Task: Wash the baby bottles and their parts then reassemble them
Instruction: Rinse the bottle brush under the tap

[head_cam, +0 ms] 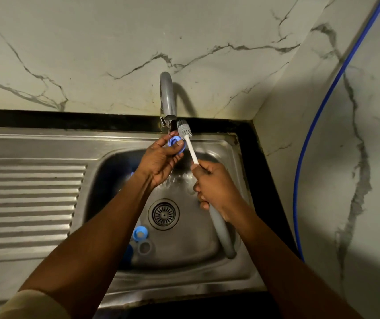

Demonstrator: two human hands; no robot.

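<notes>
L hand (161, 161) pinches blue bottle ring (175, 143) under running tap (167, 97); R hand (214, 187) grips bottle brush (190, 143), bristles beside ring.

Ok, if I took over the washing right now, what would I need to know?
Left hand: holds a blue ring under the running tap.
Right hand: grips the bottle brush, bristles beside the ring.
In the sink: a light blue ring and a grey part.
Done: nothing reassembled.
Left: finish this ring, wash the rest, reassemble. No bottle bodies are in view.
</notes>
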